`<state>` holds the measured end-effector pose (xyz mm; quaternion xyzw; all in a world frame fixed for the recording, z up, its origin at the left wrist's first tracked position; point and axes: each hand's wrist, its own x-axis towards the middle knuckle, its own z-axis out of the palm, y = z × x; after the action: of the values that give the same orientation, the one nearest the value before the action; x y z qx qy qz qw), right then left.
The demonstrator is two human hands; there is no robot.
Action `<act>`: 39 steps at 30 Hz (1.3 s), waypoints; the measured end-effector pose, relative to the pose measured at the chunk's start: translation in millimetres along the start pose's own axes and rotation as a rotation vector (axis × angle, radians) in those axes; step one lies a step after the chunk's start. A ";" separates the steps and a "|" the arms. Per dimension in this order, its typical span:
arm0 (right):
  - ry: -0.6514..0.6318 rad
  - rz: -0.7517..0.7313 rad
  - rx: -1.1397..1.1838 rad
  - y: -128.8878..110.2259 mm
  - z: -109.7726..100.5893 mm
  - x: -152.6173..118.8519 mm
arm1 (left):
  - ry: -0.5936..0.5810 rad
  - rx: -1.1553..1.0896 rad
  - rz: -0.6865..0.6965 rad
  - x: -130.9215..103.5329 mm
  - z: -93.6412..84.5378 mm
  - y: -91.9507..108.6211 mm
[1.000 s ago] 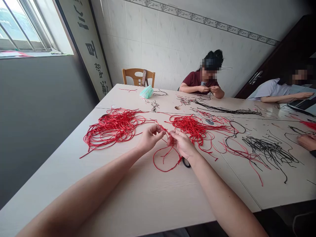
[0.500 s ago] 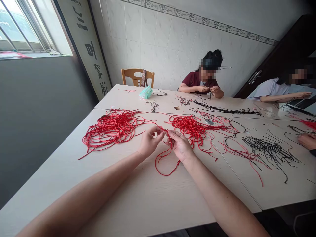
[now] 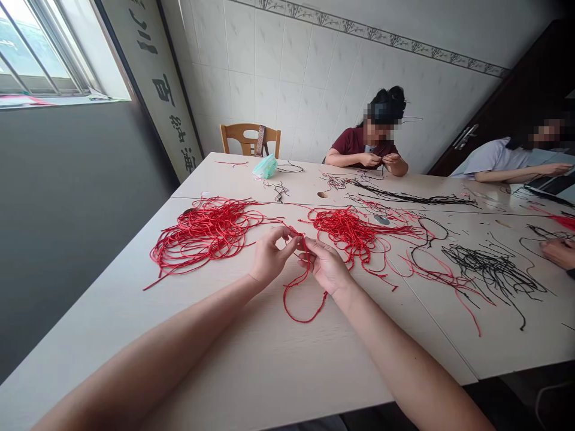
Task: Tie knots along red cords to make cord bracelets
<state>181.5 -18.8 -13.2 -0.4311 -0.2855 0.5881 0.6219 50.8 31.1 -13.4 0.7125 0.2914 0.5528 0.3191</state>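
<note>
Between my two hands runs a thin red cord point(image 3: 302, 321), its lower part hanging in a loop down to the tabletop. My left hand point(image 3: 273, 256) pinches the cord between thumb and bent forefinger. Close beside it, my right hand point(image 3: 330, 266) grips the same cord with thumb and fingers. The fingertips nearly meet, and the small stretch of cord between them is partly hidden. A loose pile of smooth red cords point(image 3: 211, 230) lies beyond my left hand. Just past my right hand is a heap of braided red cords point(image 3: 344, 227).
The pale table point(image 3: 251, 371) also bears a tangle of black cords point(image 3: 494, 266), a black bundle point(image 3: 417, 197), a metal disc point(image 3: 381, 219) and a mint-green crumpled item point(image 3: 265, 166). Two people sit across; another person's hand point(image 3: 559, 254) rests at the right. A wooden chair point(image 3: 228, 140) stands behind.
My fingers have shifted slightly around the red cord, and its hanging loop has moved a little. Both hands keep their grip. The piles lie as before.
</note>
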 end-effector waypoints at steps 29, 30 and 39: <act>-0.024 -0.533 -0.544 -2.7 -3.3 0.2 | -0.225 -0.642 -0.453 0.1 5.6 0.2; -0.021 -0.558 -0.581 -2.9 -3.0 -0.6 | -0.227 -0.644 -0.453 0.0 5.6 0.0; 0.033 -0.670 -0.720 -7.2 0.4 -5.3 | -0.248 -0.610 -0.468 0.7 4.6 -1.1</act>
<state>183.9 -23.5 -5.9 -0.5122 -0.5838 0.2128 0.5930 55.3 31.7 -14.6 0.5608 0.2276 0.4364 0.6657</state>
